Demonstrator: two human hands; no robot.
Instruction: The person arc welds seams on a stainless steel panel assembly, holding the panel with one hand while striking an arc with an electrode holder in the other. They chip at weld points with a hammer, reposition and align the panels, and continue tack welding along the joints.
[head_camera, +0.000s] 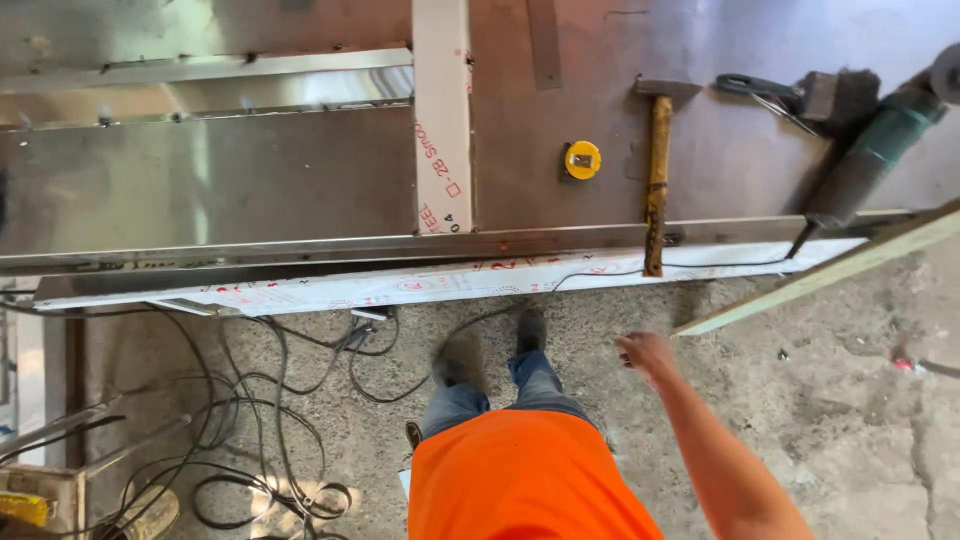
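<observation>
The right hand (645, 353) hangs loosely curled and holding nothing, over the concrete floor (820, 400). Nearest it, toward 12 o'clock, the hammer (657, 180) lies on the steel bench (300, 180). Its long axis runs 12 to 6, head at 12, with the handle end overhanging the bench edge. A yellow tape measure (581, 159) sits just beside it at 9 o'clock.

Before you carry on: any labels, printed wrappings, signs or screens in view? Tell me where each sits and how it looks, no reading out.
Protective film strip: upright across the metal workbench, white with red print.
Film-wrapped metal length: along the bench's front edge, long, white with red marks.
Tape measure: on the bench, left of the hammer, round, yellow, dark middle label.
No screens or signs. Right hand is empty, below the hammer.
</observation>
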